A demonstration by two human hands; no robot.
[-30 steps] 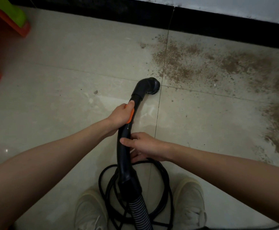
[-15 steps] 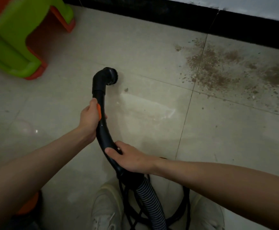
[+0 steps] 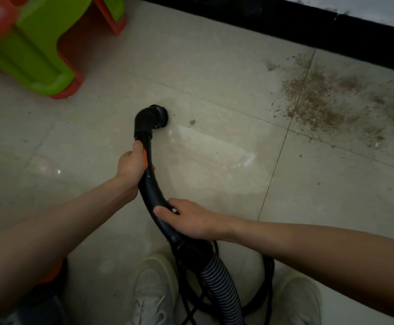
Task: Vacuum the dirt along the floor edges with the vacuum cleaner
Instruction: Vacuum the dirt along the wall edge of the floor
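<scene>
- Left hand and right hand both wrap the curved black plastic vacuum wand.
- Sweep its round brush nozzle rightward — flat, slow — into the brown scattered dirt beside the black baseboard.

A home room, by the look of it — pale glossy floor tiles, black skirting, a green-and-orange plastic stool.
</scene>
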